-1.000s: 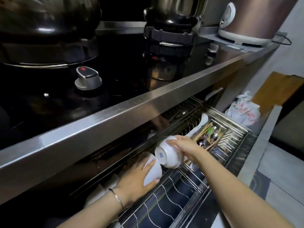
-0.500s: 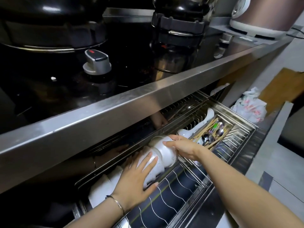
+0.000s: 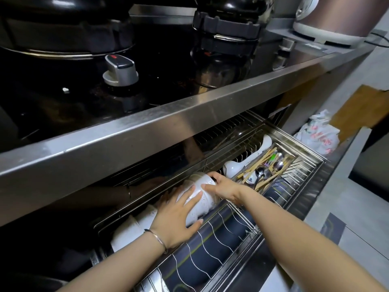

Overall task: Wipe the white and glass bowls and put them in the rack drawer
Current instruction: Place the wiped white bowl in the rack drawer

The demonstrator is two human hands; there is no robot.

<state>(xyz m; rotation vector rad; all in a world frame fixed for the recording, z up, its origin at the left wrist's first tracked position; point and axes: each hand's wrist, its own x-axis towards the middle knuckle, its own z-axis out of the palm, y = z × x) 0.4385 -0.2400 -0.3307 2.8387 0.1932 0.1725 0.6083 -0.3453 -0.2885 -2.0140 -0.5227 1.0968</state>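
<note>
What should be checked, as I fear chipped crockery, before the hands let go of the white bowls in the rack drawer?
1. Both hands on the white bowls: ok. The left hand lies over them and the right hand grips the end one.
2. Bowls nested, lying on their side in the rack drawer: ok.
3. Bowls seated between the rack wires: cannot tell, the hands hide the contact.
4. Apart from the white ladle: ok, though close.
5. Apart from the cutlery basket: ok.
6. Glass bowl stowed: cannot tell, none seen.
</note>
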